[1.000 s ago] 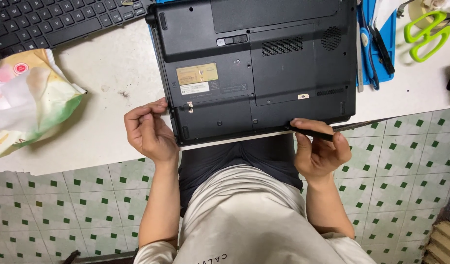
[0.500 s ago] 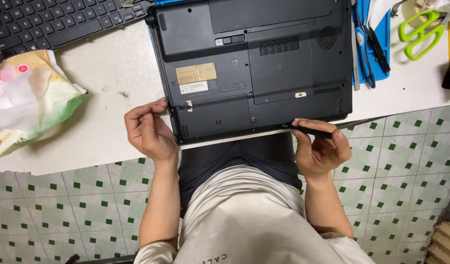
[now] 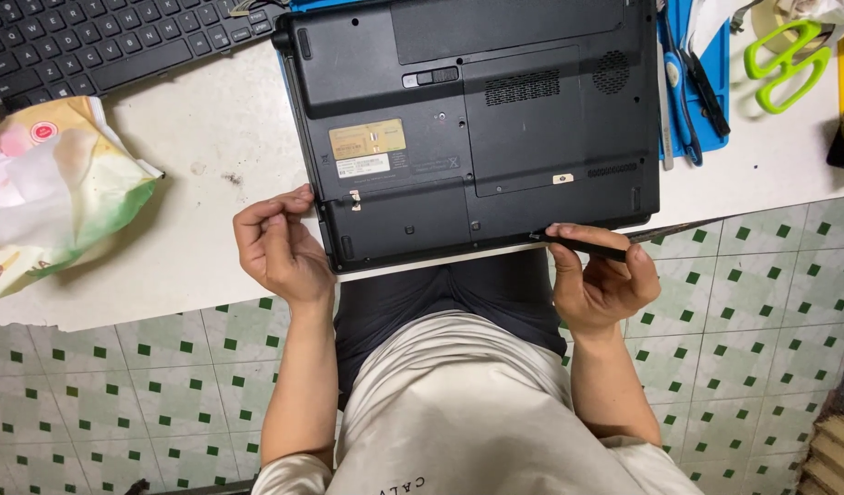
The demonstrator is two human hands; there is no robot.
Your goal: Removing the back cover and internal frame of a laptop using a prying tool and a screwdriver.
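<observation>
At frame centre, the left hand (image 3: 274, 249) braces the upturned black plastic laptop (image 3: 472, 128) while the right hand (image 3: 598, 280), fingers curled round a slim black prying tool (image 3: 594, 246), seemingly works its near-edge seam, which calls for gentle levering.

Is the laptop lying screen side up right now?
No, the laptop lies bottom up, its vents and label showing.

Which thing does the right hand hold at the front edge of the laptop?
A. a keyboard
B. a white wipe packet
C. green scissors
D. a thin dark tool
D: the right hand grips a thin dark tool with its tip at the near edge of the upturned black laptop, while the left hand steadies the corner.
</observation>
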